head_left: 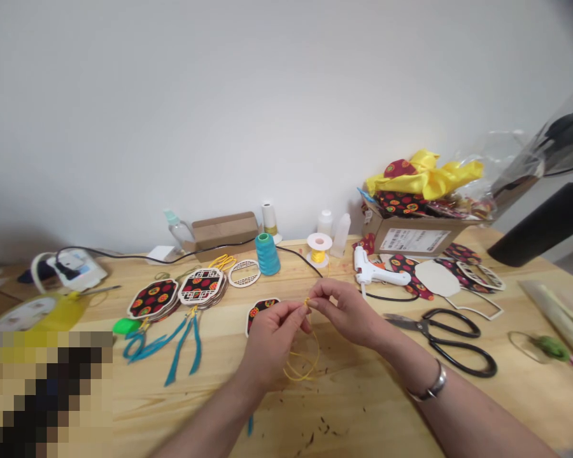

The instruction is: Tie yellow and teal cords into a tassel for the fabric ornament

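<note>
Both hands meet above the middle of the wooden table, fingertips close together on a thin yellow cord. My left hand pinches it between thumb and forefinger. From the other side, my right hand pinches the same cord, where a small yellow knot or loop shows between the fingers. The cord's slack hangs in loops below them. Partly hidden behind my left hand lies a dark patterned fabric piece with a pale rim. A bit of teal ribbon shows below my left forearm.
Black-handled scissors lie by my right forearm. Behind stand a teal thread cone, a yellow cord spool and a white glue gun. Stacked patterned pieces with teal tassels are left; a cardboard box of fabric is back right.
</note>
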{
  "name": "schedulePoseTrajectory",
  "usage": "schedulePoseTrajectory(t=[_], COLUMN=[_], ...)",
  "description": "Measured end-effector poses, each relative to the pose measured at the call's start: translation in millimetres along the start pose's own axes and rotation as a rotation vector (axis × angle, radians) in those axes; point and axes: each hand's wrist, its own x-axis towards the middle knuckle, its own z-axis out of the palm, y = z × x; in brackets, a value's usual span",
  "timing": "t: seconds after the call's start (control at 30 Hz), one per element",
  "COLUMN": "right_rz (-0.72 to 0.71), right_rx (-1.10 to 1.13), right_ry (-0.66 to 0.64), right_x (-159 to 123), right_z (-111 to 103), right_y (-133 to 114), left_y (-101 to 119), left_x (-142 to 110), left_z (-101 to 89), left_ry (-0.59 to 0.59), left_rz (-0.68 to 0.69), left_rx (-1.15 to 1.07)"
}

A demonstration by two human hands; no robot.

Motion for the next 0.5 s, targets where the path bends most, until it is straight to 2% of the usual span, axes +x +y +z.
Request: schedulePoseTrajectory(t=[0.23, 0.5], right_rz=[0.014, 0.031], right_rx=[-0.018, -0.019], right_ry=[-0.011, -0.002], right_x=[0.5, 1.4], right_z=[-0.7, -0.1], right_y=[-1.8, -2.9], left_y=[-0.2, 1.0], left_x=[0.6, -1.4], left_z=[1.5, 0.1], left_ry=[0.060, 0.081], left_rz=[-0.004, 0.029], left_rx=[-0.066, 0.011])
